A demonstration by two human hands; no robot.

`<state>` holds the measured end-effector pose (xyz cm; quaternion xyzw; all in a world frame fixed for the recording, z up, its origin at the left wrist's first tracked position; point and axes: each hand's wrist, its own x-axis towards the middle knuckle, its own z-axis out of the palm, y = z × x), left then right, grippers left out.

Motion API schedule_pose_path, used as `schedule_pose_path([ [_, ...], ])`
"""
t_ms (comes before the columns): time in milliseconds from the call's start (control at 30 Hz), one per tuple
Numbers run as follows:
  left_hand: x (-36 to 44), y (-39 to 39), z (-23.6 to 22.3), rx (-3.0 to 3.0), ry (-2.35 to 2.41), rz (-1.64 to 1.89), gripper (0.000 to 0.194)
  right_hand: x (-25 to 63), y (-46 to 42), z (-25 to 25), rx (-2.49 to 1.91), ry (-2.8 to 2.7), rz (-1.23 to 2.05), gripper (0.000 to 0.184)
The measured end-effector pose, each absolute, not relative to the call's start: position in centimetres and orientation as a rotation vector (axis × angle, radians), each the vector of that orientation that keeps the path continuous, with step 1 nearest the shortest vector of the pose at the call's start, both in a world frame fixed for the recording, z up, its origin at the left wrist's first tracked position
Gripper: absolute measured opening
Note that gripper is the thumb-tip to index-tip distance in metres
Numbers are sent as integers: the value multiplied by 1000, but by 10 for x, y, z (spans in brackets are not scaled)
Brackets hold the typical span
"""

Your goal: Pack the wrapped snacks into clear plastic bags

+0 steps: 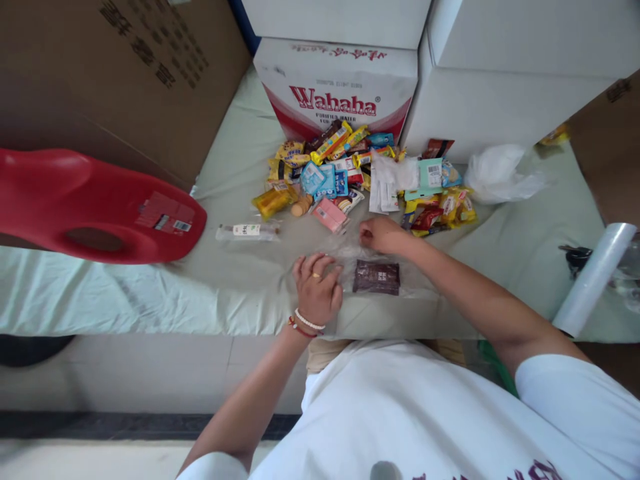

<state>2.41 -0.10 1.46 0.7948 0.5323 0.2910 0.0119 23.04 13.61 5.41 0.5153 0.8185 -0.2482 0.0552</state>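
Observation:
A dark brown packet (377, 277) with pale print lies near the table's front edge. Clear plastic film (421, 291) spreads around it; whether the packet is inside or on top, I cannot tell. My left hand (319, 287) rests on the left side of this film, its fingers bent and apart. Beyond the packet, my right hand (383, 235) is closed, with curled fingers pinching the film's far edge. Just past my hands sit a pink packet (330, 215) and a pile of wrapped snacks (327, 173). A slim clear packet (247, 231) with a white label lies to the left.
A red plastic object (165, 220) with a handle hole lies at left beside a large brown carton (125, 80). Behind the snacks stands a Wahaha box (335, 87). A crumpled white bag (503, 175) and a plastic film roll (595, 280) are on the right.

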Motion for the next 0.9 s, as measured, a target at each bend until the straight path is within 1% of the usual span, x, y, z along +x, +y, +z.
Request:
schedule_pose_path([
  [33,25,2,16,2416,1721,823,20,233,135,58,1530,2537,-759,12],
  [67,27,5,16,2349,1795,745,18,236,131,63,1497,2604,-754,12],
  [133,29,10,13,2213,1942,641,22,242,118,72,1432,2745,-716,13],
  [200,31,14,8,2080,2045,651,26,247,100,79,1340,2828,-666,17],
  [233,31,15,6,2022,2073,693,34,249,90,81,1279,2843,-638,20],
  [300,30,18,3,1938,2088,783,61,252,69,84,1146,2852,-562,27],
  [333,29,20,2,1921,2073,793,71,253,59,84,1080,2855,-514,29],
  [367,28,22,3,1920,2043,764,73,254,50,83,1016,2862,-461,29],
  [400,27,25,4,1925,2006,704,68,255,42,81,952,2871,-413,28],
  [500,18,32,11,1894,1885,528,35,257,22,75,839,2894,-353,21],
  [567,10,33,18,1786,1844,535,24,257,13,70,881,2882,-367,18],
  [700,8,24,35,1381,1648,686,16,253,1,59,1011,2863,-420,20],
  [800,30,12,47,1152,1397,776,26,251,-3,50,1096,2894,-478,25],
  [900,64,1,48,1243,1223,798,31,258,-5,45,1161,2985,-626,26],
])
